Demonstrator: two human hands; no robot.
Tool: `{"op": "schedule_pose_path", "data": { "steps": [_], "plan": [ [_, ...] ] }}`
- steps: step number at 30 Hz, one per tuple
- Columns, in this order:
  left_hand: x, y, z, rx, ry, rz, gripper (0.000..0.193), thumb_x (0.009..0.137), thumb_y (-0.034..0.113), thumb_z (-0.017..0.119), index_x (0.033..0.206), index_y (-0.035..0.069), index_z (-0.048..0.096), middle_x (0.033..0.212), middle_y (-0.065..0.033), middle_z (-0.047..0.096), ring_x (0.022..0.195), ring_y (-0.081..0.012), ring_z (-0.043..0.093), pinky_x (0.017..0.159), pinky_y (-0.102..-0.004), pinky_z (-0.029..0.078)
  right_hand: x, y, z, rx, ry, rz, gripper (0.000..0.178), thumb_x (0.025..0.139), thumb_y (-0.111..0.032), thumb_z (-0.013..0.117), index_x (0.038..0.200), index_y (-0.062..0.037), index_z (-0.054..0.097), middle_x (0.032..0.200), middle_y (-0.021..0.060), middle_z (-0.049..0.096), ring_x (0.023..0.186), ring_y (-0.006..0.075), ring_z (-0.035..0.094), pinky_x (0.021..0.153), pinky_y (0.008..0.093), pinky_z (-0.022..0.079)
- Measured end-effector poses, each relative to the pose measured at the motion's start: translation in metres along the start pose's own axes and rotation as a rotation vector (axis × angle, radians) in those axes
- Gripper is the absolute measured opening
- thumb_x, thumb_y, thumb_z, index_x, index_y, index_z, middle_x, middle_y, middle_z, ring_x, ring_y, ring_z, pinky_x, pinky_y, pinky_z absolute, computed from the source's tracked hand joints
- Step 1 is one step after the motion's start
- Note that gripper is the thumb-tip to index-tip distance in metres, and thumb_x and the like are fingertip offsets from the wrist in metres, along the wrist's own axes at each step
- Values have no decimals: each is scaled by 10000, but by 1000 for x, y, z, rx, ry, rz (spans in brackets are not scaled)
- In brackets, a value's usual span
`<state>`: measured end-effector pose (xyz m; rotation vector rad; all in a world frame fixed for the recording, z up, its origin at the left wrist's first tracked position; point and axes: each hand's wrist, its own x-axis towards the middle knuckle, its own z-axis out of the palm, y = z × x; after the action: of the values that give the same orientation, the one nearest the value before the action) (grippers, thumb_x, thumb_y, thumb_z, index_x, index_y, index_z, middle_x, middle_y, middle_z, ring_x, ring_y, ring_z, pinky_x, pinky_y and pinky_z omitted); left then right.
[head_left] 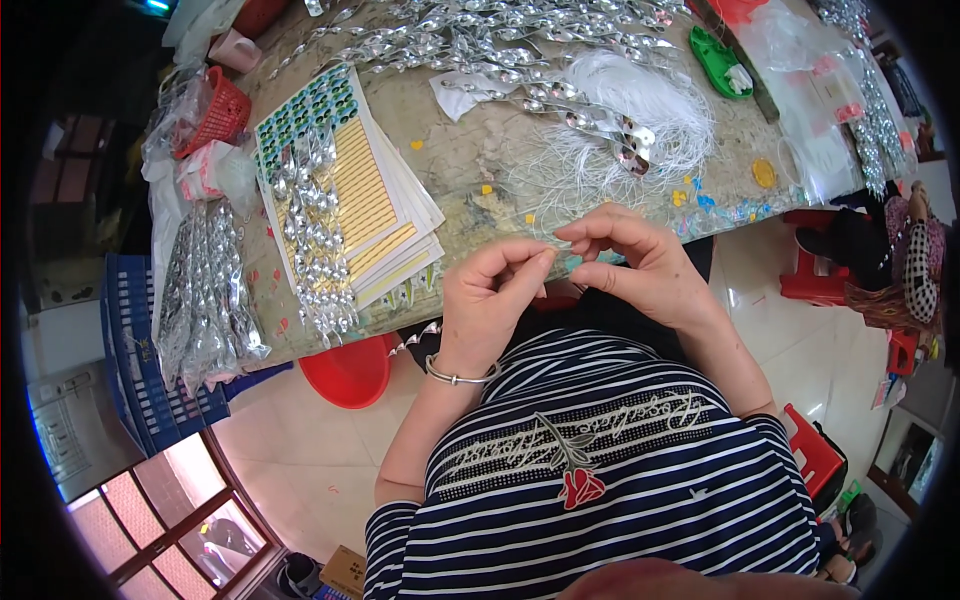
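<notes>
At the table's near edge, my left hand (498,290) is closed in a pinch, thumb against forefinger. Whatever sits between those fingertips is too small to name. A twisted silver strip (415,340) shows beside my left wrist; I cannot tell if it hangs from that hand. Close by on the right, my right hand (640,262) has its fingers curved and its thumb apart, with nothing visible in it. Beyond both hands lies a tangled heap of white thread (640,100), with a twisted silver strip (600,122) across it.
Sticker sheets (375,190) lie left on the table (470,155), under silver spirals (318,240). More silver spirals (480,30) spread along the back. A red basket (222,110) stands far left, a green slipper-shaped thing (715,62) far right. Below the edge are a red basin (350,375) and red stool (815,270).
</notes>
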<state>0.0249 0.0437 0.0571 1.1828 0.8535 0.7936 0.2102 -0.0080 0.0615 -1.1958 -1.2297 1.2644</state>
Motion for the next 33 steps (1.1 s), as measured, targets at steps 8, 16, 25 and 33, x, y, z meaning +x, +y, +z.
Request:
{"op": "schedule_pose_path", "data": {
  "steps": [8, 16, 25, 33],
  "plan": [
    [1, 1, 0, -15, -42, -40, 109, 846, 33, 631, 944, -5, 661, 823, -32, 652, 639, -60, 541, 591, -177, 428, 2, -7, 0, -162, 43, -69, 274, 771, -83, 709, 1041, -59, 665, 881, 28, 595, 809, 108, 568, 784, 244, 455],
    [1, 6, 1, -46, -46, -78, 110, 847, 56, 634, 937, 2, 667, 799, -18, 647, 621, -43, 524, 543, -158, 370, 3, -8, 0, -196, 42, -107, 274, 769, -72, 706, 1040, -59, 665, 852, 9, 589, 790, 103, 557, 767, 250, 435],
    [0, 9, 1, -134, -67, -147, 111, 842, 78, 637, 920, 6, 669, 722, 0, 616, 574, -28, 488, 482, -149, 299, 3, -10, 1, -236, 38, -150, 259, 766, -67, 704, 1023, -66, 670, 838, 19, 595, 802, 119, 569, 768, 262, 438],
    [-1, 10, 2, -145, -107, -154, 107, 845, 69, 626, 919, 2, 666, 709, 4, 599, 566, -27, 479, 477, -147, 293, 2, -8, 1, -232, 44, -178, 207, 784, -85, 697, 988, -63, 672, 846, 23, 616, 813, 132, 577, 781, 273, 435]
  ]
}}
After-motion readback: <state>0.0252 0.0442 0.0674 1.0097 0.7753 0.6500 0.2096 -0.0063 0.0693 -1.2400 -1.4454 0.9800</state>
